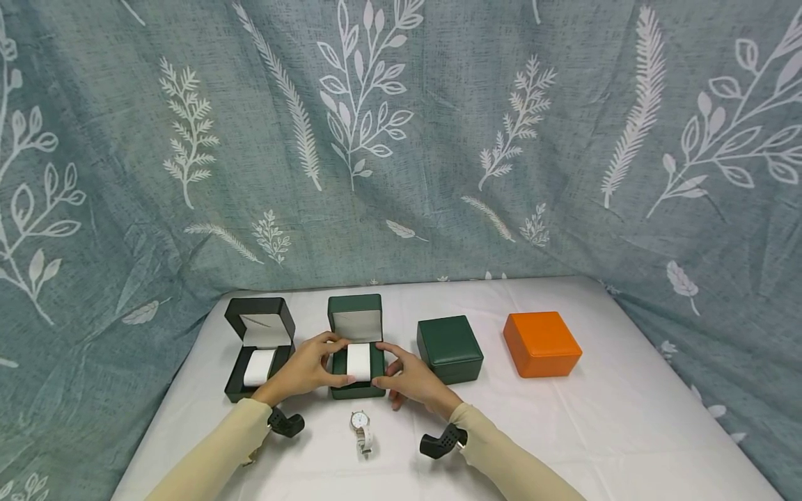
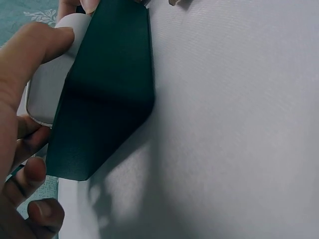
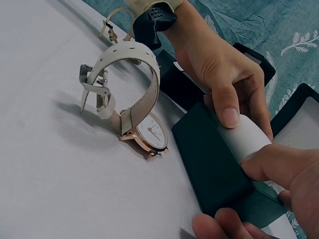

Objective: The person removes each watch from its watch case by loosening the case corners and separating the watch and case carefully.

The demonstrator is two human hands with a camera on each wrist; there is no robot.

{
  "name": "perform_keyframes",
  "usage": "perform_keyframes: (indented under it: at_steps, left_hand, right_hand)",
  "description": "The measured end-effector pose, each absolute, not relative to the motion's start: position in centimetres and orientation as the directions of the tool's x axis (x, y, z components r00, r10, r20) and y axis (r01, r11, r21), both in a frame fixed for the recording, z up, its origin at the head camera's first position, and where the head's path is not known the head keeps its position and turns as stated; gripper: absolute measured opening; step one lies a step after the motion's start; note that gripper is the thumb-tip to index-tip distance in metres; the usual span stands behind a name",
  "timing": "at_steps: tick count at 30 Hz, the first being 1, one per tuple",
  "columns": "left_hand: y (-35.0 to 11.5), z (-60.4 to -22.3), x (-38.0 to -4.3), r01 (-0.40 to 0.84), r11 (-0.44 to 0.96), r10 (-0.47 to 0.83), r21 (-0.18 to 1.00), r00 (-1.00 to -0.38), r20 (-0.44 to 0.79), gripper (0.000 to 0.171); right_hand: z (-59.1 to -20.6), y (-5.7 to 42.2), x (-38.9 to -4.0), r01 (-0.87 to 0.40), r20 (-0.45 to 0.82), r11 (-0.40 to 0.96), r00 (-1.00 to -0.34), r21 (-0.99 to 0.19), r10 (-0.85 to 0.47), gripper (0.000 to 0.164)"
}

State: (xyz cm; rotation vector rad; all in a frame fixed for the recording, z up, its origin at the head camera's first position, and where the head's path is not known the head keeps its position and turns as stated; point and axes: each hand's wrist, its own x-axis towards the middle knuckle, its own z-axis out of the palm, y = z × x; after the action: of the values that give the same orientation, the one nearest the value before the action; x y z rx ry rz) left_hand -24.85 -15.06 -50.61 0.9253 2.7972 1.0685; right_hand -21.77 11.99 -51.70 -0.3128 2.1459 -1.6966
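Note:
A green watch box (image 1: 357, 393) stands with its lid up near the middle of the table, a white watch cushion (image 1: 358, 362) inside it. My left hand (image 1: 307, 365) holds the cushion's left side, thumb at the near edge and index finger at the far edge. From the other side my right hand (image 1: 410, 379) holds it likewise. The right wrist view shows both thumbs against the cushion (image 3: 244, 137), right at the box's green front wall (image 3: 204, 154). A white-strapped watch (image 1: 360, 421) with a rose-gold case lies in front of the box.
To the left stands an open black box (image 1: 260, 306) with a white cushion. A closed green box (image 1: 450, 348) and a closed orange box (image 1: 542, 344) stand to the right. Another watch strap (image 3: 112, 35) lies by the left wrist. A leaf-patterned curtain (image 1: 401, 139) hangs behind the table.

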Motion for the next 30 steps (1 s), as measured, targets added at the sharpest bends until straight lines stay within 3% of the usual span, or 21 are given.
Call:
perform_keyframes:
  at_steps: [16,30]
  left_hand:
    - [-14.48,-50.38,-24.58,0.548,0.668,0.54,0.504,-0.822,0.179,0.079]
    - [-14.62,-50.15,-24.6,0.52,0.652,0.536,0.551,-0.831,0.15,0.082]
  right_hand:
    - [-51.62,11.89,-21.53,0.059,-0.151,0.23,-0.901,-0.971,-0.406,0.076]
    - [-51.62,11.99,-21.57,0.066,-0.154,0.222,-0.899,-0.973,-0.41,0.077]
